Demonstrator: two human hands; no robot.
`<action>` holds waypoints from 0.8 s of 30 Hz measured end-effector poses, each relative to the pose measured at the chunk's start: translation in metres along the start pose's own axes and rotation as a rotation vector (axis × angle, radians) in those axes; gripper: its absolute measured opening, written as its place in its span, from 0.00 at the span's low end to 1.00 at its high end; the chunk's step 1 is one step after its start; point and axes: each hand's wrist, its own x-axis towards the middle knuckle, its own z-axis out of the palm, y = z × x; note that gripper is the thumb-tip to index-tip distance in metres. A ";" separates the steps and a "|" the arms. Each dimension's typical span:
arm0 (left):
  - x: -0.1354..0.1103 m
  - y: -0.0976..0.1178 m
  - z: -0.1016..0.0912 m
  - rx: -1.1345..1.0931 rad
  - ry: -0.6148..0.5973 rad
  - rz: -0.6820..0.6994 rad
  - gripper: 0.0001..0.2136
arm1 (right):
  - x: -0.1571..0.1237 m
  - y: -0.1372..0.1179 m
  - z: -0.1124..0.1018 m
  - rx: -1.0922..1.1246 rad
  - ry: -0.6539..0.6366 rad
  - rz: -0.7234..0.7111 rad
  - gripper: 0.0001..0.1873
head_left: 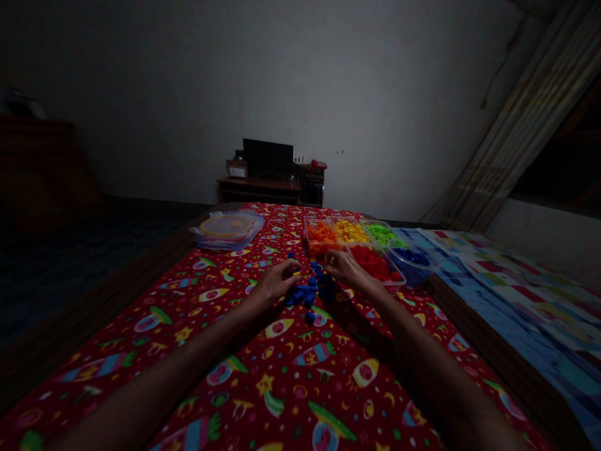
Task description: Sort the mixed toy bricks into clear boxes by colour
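My left hand [277, 282] and my right hand [347, 269] reach in from the near side, fingertips facing each other above a loose heap of small blue plastic pieces [303, 294]. Both hands are close to the heap, but the dim light hides whether either holds a piece. A few blue pieces lie scattered around it on the red rocket-print cloth [282, 351]. Just beyond my right hand stands a clear tub of red pieces [373, 263], with tubs of orange [322, 238], yellow [350, 230], green [380, 235] and blue [413, 263] pieces around it.
A round clear lidded container [228, 229] sits at the cloth's far left. A wooden edge [498, 344] runs along the right side, beyond it a multicoloured patterned cloth [516, 282]. Far back, a low wooden stand holds a dark monitor [267, 159].
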 end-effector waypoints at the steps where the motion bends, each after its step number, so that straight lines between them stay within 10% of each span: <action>1: 0.000 -0.002 -0.001 -0.001 -0.002 -0.008 0.15 | 0.001 0.000 0.002 0.037 0.009 -0.014 0.10; 15: -0.004 0.007 0.000 0.004 -0.045 -0.018 0.13 | -0.007 -0.007 0.003 -0.261 -0.194 -0.006 0.11; 24: -0.005 0.009 -0.002 0.009 -0.042 0.007 0.12 | -0.002 -0.001 0.012 -0.107 -0.047 -0.169 0.10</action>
